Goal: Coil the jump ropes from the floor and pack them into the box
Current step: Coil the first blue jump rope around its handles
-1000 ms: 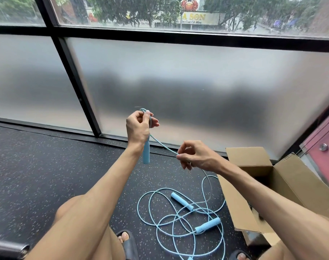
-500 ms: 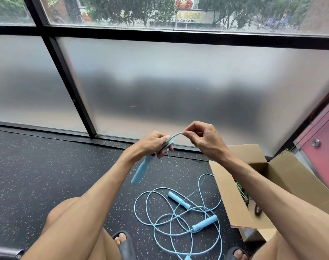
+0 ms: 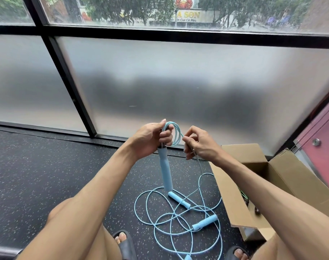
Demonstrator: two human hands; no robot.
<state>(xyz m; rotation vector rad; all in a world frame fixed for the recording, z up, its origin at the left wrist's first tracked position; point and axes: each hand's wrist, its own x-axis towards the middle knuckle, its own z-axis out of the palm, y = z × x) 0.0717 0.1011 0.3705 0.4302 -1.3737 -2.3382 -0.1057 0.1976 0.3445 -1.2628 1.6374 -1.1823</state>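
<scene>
— Frosted window (image 3: 178,81) ahead, speckled black floor (image 3: 47,175) underfoot. What's different from half a second ago?
— Back then the cord (image 3: 201,169) arched between the hands and the handle (image 3: 164,169) slanted down to the left. Now it hangs nearly upright under the left hand (image 3: 150,139), and a small loop (image 3: 177,129) stands above that fist.
— Fingers?
— The left ones curl round the cord just above the handle. The right hand (image 3: 201,145), close beside, pinches the cord between thumb and forefinger.
— And the rest of the rope?
— It drops from the right hand to a loose tangle (image 3: 179,200) on the floor, just left of the open cardboard box (image 3: 233,194).
— Room to move?
— Bare floor spreads wide to the left. The box and a red door (image 3: 321,128) close off the right.
</scene>
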